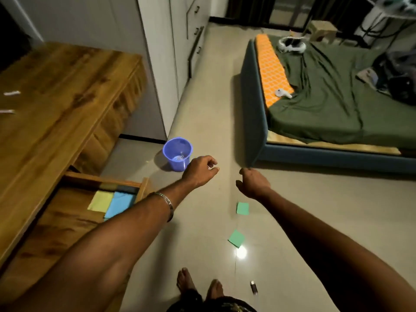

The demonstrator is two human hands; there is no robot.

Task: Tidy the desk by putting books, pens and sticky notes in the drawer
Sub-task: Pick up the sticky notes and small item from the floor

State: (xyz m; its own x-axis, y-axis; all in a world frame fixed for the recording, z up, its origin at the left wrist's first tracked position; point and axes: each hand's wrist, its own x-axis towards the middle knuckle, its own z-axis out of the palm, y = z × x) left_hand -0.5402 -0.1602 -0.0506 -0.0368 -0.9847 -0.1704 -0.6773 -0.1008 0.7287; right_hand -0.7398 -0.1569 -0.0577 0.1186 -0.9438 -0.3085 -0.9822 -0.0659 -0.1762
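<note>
Stepping forward risks trouble: two green sticky notes [242, 208] lie on the floor just ahead of the bare feet and could be trodden on or missed. Left hand [199, 171] and right hand [253, 182] hang loosely curled, holding nothing. One open drawer [67, 212] holds one yellow and one blue pad; two small white blurred items stay on the table [56, 91]; one dark pen-like object [253, 287] lies by the feet

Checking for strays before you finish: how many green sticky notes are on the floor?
2. One green note lies just below the right hand; the other lies nearer the feet. More may be hidden behind the arms.
</note>
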